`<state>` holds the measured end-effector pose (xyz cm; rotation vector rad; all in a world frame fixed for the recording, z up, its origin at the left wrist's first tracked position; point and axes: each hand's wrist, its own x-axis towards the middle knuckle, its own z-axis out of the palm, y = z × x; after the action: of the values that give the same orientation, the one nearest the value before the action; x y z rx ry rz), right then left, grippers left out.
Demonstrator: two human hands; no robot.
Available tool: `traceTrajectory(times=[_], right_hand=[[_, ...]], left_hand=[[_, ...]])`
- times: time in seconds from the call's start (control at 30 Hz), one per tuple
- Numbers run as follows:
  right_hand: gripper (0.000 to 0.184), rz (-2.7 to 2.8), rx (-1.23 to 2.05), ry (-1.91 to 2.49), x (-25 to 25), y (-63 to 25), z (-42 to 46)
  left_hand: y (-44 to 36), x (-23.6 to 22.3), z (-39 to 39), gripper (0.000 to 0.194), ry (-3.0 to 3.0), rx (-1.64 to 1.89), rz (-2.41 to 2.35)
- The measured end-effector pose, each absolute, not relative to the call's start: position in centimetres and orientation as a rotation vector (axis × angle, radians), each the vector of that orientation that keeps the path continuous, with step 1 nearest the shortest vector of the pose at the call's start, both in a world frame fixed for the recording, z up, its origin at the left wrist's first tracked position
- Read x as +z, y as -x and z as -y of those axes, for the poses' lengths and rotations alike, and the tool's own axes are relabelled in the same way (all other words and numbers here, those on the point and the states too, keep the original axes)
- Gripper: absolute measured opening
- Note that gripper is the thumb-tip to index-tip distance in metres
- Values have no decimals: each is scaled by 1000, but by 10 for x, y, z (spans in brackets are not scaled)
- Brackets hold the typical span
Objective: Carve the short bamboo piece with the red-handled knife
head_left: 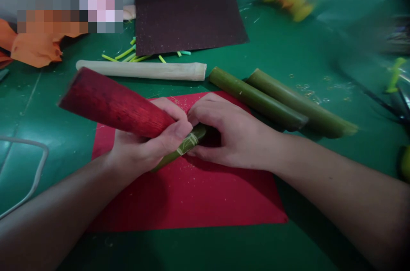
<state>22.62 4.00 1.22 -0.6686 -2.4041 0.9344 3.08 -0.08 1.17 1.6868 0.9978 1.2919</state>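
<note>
I recorded the left hand [152, 147] wrapped around a red cylinder [115, 106], over a red sheet [224, 198]. The right hand [230, 128] was half-curled at a green piece [189, 144] with pale markings, visible between both hands — whether the right gripped it, I could not tell.

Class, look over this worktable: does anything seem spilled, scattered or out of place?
Yes, it is a little untidy: pale specks dot the red sheet, small rings lie scattered beyond the two green bamboo pieces, and thin strips stick out unevenly from under the dark sheet.
</note>
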Motion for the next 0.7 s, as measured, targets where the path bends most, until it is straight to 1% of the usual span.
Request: traceTrajectory(times=[0.2,0.33,0.47,0.53,0.63,0.7], right_hand=[[13,2412,947,675,12,-227,-40],[13,2404,939,673,12,-226,-39],[16,2418,960,690,12,-227,-39],[17,2418,959,698,12,-227,-39],[18,2417,946,709,13,-227,-40],[18,2420,945,705,13,-228,-40]], left_hand=[[-31,13,-1,15,-1711,1266,-983],[-38,13,0,28,-1654,1378,-1031],[-40,11,4,38,-1553,1469,-1118],[-36,10,5,36,-1604,1466,-1086],[-28,8,6,26,-1785,1426,-967],[-24,7,6,25,-1840,1398,-971]])
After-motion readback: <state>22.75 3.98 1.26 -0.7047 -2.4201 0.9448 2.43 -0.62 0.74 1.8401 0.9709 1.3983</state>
